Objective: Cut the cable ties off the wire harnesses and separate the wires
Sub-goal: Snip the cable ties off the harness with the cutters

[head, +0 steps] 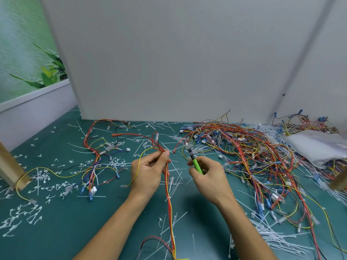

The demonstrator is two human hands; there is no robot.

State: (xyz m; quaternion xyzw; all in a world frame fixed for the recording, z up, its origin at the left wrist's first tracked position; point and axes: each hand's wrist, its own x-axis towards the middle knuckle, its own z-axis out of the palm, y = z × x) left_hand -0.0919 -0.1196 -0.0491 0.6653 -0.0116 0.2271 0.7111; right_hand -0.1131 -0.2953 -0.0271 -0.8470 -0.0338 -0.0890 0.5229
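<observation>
My left hand (148, 170) pinches a red, orange and yellow wire harness (170, 203) between thumb and fingers; the bundle runs from the hand down toward the near edge, with a white cable tie on it below the hand. My right hand (208, 175) grips a green-handled cutter (197, 165), its dark tip pointing up and left, a short gap away from the harness. A large tangled heap of wire harnesses (249, 156) lies to the right. A smaller spread of separated wires (99, 156) lies to the left.
The green mat (65, 231) is strewn with cut white cable ties (24, 220). A grey partition (169, 62) stands behind. A clear plastic bag (317, 145) rests at the far right. Wooden posts stand at the left (11, 166) and right edges.
</observation>
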